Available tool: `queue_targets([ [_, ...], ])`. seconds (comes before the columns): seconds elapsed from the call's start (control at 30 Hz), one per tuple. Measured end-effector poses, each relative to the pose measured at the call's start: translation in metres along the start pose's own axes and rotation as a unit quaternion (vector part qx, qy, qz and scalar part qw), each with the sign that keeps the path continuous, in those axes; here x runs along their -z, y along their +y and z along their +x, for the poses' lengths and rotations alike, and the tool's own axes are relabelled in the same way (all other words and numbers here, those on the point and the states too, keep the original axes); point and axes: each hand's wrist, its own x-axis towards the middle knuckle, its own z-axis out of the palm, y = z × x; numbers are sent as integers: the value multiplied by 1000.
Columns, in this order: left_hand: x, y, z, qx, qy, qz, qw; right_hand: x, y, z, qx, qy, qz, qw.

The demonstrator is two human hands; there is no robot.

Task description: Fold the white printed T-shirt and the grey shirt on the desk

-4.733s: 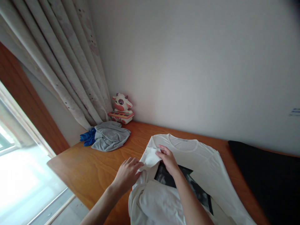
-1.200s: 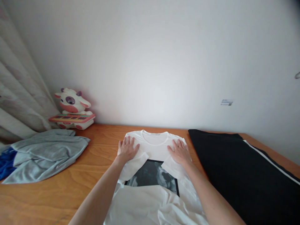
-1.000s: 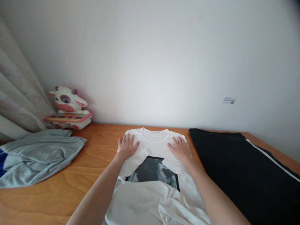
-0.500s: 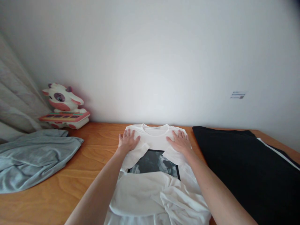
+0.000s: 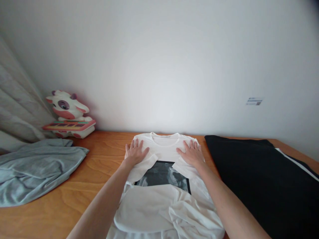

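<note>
A white shirt [image 5: 164,151] with a dark printed picture [image 5: 161,174] lies front up, its neckline near the wall and its sleeves folded in over the chest. My left hand [image 5: 136,152] rests flat, fingers spread, on the shirt's left shoulder area. On the right shoulder area, my right hand [image 5: 191,152] lies flat with its fingers apart. The lower part of the shirt is bunched in loose folds and covers the bottom of the print.
The wooden table [image 5: 104,159] carries a grey cloth [image 5: 37,169] at the left and a black garment [image 5: 254,176] with a white stripe at the right. A cow-shaped toy keyboard [image 5: 69,114] stands by the wall [image 5: 169,66], near a curtain [image 5: 20,99].
Both hands remain in nearly the same places on the shirt. The whole view has shifted very slightly, with things sitting a little lower.
</note>
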Motion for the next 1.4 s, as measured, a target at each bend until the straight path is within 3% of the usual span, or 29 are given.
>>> queue_targets([
  [0.1,6,5,-5,8,58,3,998,-1,1,-3,-3,45,10,999],
  [0.2,19,12,-13,-33,127,1,991,-3,2,-5,2,88,22,996],
  [0.33,36,22,-32,-108,90,0,990,-6,4,-1,6,70,31,997],
  [0.47,40,30,-64,-155,39,-15,987,-7,4,0,10,78,38,996],
  [0.57,32,29,-88,-195,-1,-33,980,-5,3,-5,19,141,39,989],
  [0.67,24,26,-100,-195,-18,-40,980,0,1,-14,40,192,34,980],
  [0.9,22,27,-100,-183,-8,-44,982,22,-15,-35,77,90,20,993],
  [1.0,23,27,-100,-184,-1,-55,981,38,-19,-66,102,68,26,992],
  [1.1,22,27,-100,-182,-2,-60,982,46,-11,-123,180,75,82,977],
  [1.17,21,27,-100,-182,-6,-62,981,39,-1,-166,240,108,139,955],
  [1.27,22,26,-102,-185,16,-75,980,16,12,-218,240,160,143,947],
  [1.4,34,29,-108,-184,125,-97,970,-6,18,-242,242,146,123,951],
])
